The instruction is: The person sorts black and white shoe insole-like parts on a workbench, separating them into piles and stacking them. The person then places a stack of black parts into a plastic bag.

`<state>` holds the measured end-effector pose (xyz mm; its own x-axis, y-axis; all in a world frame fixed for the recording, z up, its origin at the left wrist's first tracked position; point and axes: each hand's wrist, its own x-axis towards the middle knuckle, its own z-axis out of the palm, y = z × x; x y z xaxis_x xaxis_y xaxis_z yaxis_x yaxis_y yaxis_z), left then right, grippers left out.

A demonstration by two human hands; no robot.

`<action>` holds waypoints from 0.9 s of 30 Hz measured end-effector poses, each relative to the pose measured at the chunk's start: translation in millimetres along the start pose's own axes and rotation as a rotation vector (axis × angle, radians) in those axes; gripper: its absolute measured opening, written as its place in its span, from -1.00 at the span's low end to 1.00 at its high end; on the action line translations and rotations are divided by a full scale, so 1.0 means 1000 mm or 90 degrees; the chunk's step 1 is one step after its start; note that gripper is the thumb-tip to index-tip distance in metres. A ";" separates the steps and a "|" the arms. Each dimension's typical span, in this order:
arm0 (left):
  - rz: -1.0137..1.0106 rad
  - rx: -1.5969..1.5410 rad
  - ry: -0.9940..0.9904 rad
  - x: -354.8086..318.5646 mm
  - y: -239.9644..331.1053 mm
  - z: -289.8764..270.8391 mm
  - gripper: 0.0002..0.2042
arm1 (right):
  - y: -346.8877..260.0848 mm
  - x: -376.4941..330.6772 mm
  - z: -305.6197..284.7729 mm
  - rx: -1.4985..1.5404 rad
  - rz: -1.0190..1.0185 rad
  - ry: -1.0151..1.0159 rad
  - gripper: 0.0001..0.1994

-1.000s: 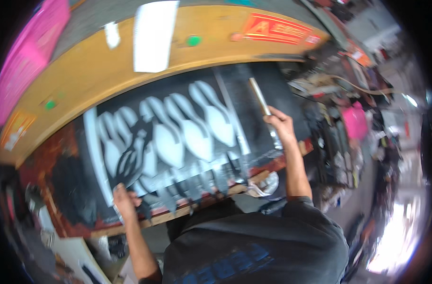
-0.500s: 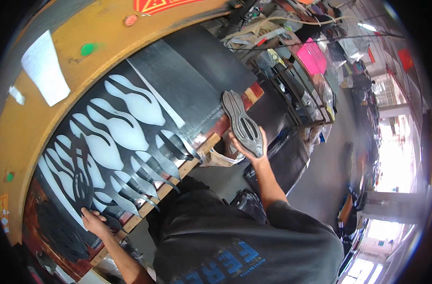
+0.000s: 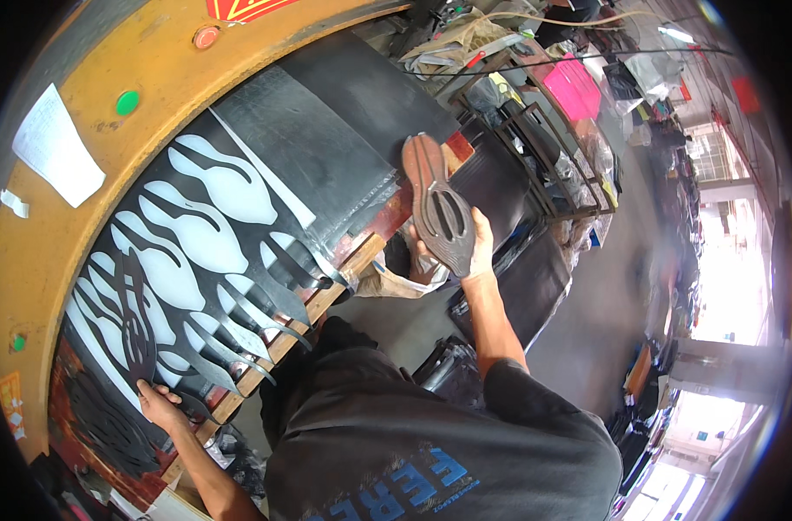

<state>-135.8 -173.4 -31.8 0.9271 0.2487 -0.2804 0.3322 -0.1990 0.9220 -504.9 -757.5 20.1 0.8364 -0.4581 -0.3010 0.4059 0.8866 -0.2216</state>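
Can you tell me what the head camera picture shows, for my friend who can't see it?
A person's right hand holds up a dark, sole-shaped cutting die beside a yellow-framed press. Their left hand rests on a black rubber sheet full of white sole-shaped cutouts. Cluttered racks stand to the right.

Wooden press bed (image 3: 361, 260) carries a black rubber sheet (image 3: 326, 148) with sole-shaped cut-outs (image 3: 231, 187); cut strips (image 3: 239, 334) overhang its near edge. Loose black offcut (image 3: 135, 326) lies toward the left end.
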 end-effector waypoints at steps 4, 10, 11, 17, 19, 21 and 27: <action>-0.009 -0.005 0.011 -0.004 0.001 0.001 -0.63 | 0.019 -0.003 -0.016 0.180 0.001 -0.200 -0.17; -0.009 -0.022 0.030 -0.006 0.006 0.004 -0.58 | 0.058 -0.004 -0.051 0.209 0.011 -0.128 -0.26; -0.013 -0.038 0.012 -0.006 0.004 0.004 -0.58 | 0.049 -0.004 -0.048 0.216 0.011 -0.094 -0.25; -0.009 -0.023 0.007 0.001 -0.006 0.000 -0.59 | 0.002 -0.014 0.023 -0.242 -0.061 0.090 -0.21; -0.004 -0.024 0.005 0.002 -0.007 0.002 -0.58 | -0.005 0.010 0.048 -0.553 -0.043 0.130 -0.32; -0.008 -0.038 -0.002 0.003 -0.005 0.003 -0.60 | 0.001 0.054 0.065 -0.936 -0.157 0.126 -0.37; -0.107 -0.067 -0.059 -0.007 0.022 -0.017 -0.68 | 0.090 0.205 0.074 -1.421 -0.437 0.050 -0.35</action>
<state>-137.7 -162.9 -5.1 0.8738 0.1806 -0.4515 0.4682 -0.0614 0.8815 -269.3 -766.7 6.5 0.7710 -0.5974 0.2207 -0.4086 -0.7299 -0.5480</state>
